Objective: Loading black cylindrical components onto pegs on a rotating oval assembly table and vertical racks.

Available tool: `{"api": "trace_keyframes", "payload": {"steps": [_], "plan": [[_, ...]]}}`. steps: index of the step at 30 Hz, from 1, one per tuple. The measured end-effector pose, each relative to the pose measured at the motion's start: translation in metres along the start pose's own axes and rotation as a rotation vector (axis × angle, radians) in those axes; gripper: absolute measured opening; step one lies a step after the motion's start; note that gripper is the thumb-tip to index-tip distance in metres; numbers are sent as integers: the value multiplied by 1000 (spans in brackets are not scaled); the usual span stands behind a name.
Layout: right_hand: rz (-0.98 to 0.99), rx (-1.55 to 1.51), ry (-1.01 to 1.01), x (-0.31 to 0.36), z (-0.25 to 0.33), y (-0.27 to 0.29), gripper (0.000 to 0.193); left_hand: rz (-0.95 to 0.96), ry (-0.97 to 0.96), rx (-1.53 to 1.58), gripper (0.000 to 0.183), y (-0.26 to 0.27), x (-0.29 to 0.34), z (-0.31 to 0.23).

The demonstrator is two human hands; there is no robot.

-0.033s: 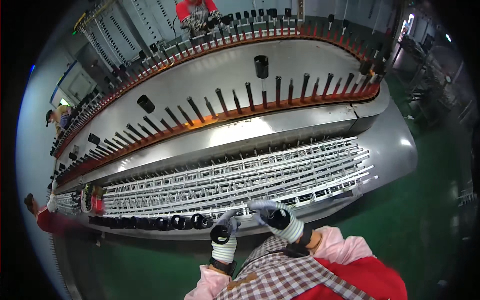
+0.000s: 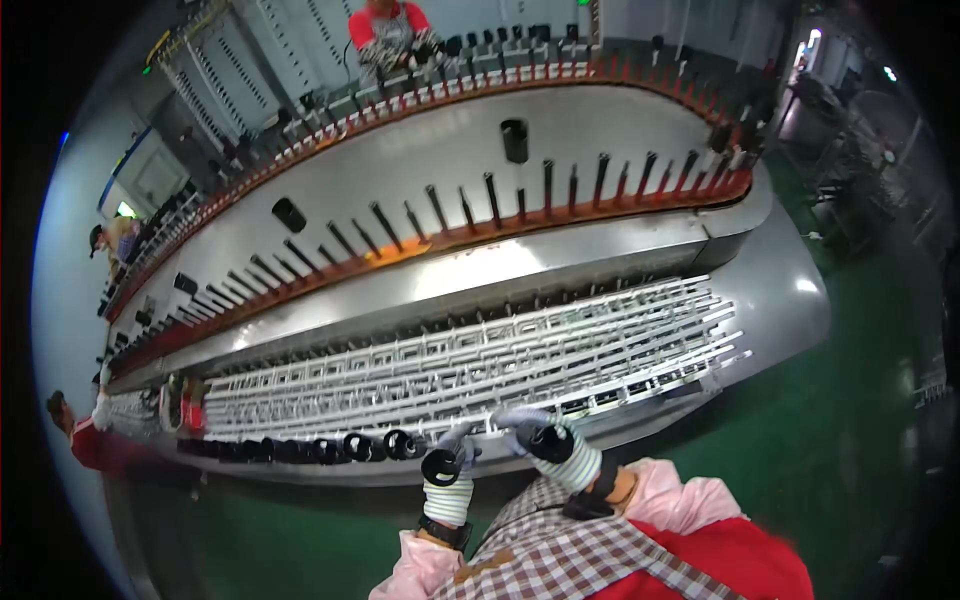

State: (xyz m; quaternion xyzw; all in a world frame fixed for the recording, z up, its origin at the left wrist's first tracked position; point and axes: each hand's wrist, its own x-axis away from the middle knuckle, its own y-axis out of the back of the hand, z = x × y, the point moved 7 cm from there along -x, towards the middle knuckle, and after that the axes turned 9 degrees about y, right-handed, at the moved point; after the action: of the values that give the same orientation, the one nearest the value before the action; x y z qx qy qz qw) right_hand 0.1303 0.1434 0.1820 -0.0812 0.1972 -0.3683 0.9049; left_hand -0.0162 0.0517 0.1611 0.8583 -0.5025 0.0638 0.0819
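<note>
My left hand (image 2: 456,450), in a grey-palmed glove with a striped cuff, is closed round a black hollow cylinder (image 2: 440,467) whose open end faces up toward me. Just to its right, my gloved right hand (image 2: 535,432) curls round a second black cylinder (image 2: 553,443). Both hands are at the near edge of a stack of white metal racks (image 2: 480,365). Left of my left hand, a row of similar black cylinders (image 2: 357,446) lines that same edge. The fingertips are partly hidden behind the cylinders.
Beyond the racks, an oval conveyor (image 2: 470,235) carries upright black-tipped posts around a metal table (image 2: 400,160). A black cylinder (image 2: 514,141) stands among them. One person (image 2: 388,38) works across the conveyor; others (image 2: 88,440) are at the left. A red container (image 2: 192,405) sits by the racks.
The whole scene sits slightly farther left in the picture. Both hands keep the same hold on their black cylinders.
</note>
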Motion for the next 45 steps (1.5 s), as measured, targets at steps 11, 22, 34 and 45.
{"api": "trace_keyframes", "payload": {"steps": [11,22,34,45], "plan": [[-26,768,-110,-4,-52,-10,29,5,164,123,10,17,-48,95],[439,880,-67,-53,38,1,36,-44,186,-37,21,61,-80,168],[-604,1120,43,-211,179,360,58,-315,193,-449,20,-6,-10,37],[-496,415,308,-317,172,333,25,-440,351,-193,18,44,2,127]]}}
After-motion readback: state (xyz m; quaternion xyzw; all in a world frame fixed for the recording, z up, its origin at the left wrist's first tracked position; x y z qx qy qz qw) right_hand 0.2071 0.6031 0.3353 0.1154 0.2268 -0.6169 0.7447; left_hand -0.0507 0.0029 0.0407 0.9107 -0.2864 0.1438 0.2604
